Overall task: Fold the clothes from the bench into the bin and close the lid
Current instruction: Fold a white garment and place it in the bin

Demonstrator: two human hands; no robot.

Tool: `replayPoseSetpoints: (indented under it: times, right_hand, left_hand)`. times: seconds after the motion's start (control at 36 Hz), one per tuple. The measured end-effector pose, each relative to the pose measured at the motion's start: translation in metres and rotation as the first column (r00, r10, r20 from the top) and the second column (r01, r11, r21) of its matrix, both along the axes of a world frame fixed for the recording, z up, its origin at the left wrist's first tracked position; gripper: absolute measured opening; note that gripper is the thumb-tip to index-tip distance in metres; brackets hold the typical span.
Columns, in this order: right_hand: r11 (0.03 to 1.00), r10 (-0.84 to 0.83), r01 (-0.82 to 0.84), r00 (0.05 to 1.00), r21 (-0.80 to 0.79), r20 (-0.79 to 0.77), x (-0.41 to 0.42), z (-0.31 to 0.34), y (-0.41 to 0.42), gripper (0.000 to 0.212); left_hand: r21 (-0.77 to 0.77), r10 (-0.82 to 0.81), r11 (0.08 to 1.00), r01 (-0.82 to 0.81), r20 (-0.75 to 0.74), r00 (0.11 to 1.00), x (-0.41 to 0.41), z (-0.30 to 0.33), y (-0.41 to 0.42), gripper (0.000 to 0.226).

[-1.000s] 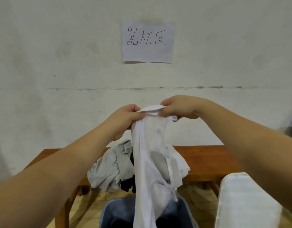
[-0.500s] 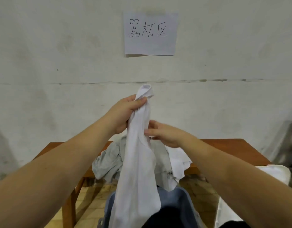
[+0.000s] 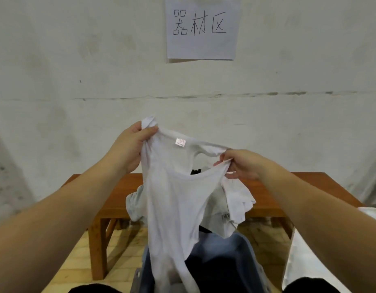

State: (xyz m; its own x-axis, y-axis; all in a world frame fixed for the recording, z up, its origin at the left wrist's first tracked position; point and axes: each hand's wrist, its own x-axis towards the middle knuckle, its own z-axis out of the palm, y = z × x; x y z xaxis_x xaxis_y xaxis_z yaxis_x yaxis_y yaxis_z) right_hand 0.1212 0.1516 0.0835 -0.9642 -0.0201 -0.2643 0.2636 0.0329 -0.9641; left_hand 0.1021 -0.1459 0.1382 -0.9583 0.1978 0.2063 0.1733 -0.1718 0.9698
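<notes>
I hold a white shirt (image 3: 174,199) up in front of me, its neck opening spread wide and a small pink label showing. My left hand (image 3: 133,144) grips the left shoulder of the shirt. My right hand (image 3: 240,163) pinches the neckline on the right. The shirt hangs down into the open blue-grey bin (image 3: 242,256) below. Behind it, a pile of grey, white and dark clothes (image 3: 231,201) lies on the wooden bench (image 3: 273,187).
The bin's white lid (image 3: 314,261) stands at the right. A paper sign (image 3: 201,28) hangs on the white wall behind the bench. The floor under the bench is pale tile.
My right hand has moved right and pulled the neckline open, so the bunched shirt is now spread between both hands. The left hand has kept its grip.
</notes>
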Motion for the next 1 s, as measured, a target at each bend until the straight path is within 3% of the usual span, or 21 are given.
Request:
replayPoseSetpoints:
  times: [0.14,0.19,0.28,0.42,0.47,0.56,0.64,0.69,0.81,0.89,0.94,1.0]
  right_hand:
    - [0.908,0.116,-0.172,0.979,-0.381,-0.166,0.011,0.022,0.020,0.010]
    - [0.858,0.131,-0.226,0.964,-0.462,-0.229,0.013,0.025,0.022,0.025]
    - [0.822,0.031,-0.175,0.964,-0.542,-0.265,0.014,0.028,0.021,0.015]
    - [0.807,-0.142,-0.060,0.946,-0.588,-0.291,0.020,0.033,0.016,0.014]
    - [0.868,-0.135,-0.037,0.942,-0.495,-0.308,0.021,0.033,0.013,0.025]
    - [0.922,-0.215,0.068,0.908,-0.380,-0.360,0.020,0.040,0.010,0.025]
    - [0.874,-0.342,0.130,0.849,-0.467,-0.403,0.022,0.051,0.010,0.021]
    - [0.876,-0.330,0.133,0.866,-0.464,-0.375,0.024,0.054,0.011,0.024]
    - [0.942,-0.180,0.070,0.931,-0.329,-0.317,0.030,0.050,0.010,0.035]
    - [0.993,-0.119,0.109,0.909,-0.048,-0.400,0.033,0.052,0.016,0.039]
    - [0.939,-0.059,0.205,0.888,0.277,-0.457,0.035,0.053,0.020,0.038]
    - [0.775,-0.005,0.315,0.870,0.548,-0.493,0.038,0.054,0.021,0.025]
  left_hand:
    - [0.053,-0.022,0.998,0.017,0.093,0.995,-0.005,-0.013,-0.003,0.028]
    - [0.045,-0.039,0.998,0.035,0.093,0.995,-0.004,-0.016,-0.001,0.025]
    - [0.007,-0.030,1.000,0.030,0.069,0.997,-0.002,-0.019,0.005,0.017]
    - [-0.004,-0.011,1.000,0.011,0.023,1.000,-0.004,-0.017,0.008,0.030]
    - [-0.007,0.008,1.000,-0.008,0.001,1.000,-0.004,-0.015,0.009,0.030]
    - [-0.027,0.046,0.999,-0.046,-0.007,0.999,-0.005,-0.016,0.009,0.024]
    - [-0.025,0.059,0.998,-0.059,0.003,0.998,-0.006,-0.016,0.006,0.029]
    - [-0.007,0.058,0.998,-0.058,0.015,0.998,-0.005,-0.015,0.005,0.030]
    - [-0.103,0.051,0.993,-0.055,-0.033,0.998,-0.002,-0.016,0.004,0.026]
    - [-0.155,0.065,0.985,-0.076,-0.080,0.995,-0.001,-0.016,0.004,0.020]
    - [-0.188,0.085,0.977,-0.104,-0.109,0.990,-0.003,-0.016,0.003,0.018]
    - [-0.232,0.103,0.964,-0.133,-0.139,0.985,-0.006,-0.015,0.002,0.018]
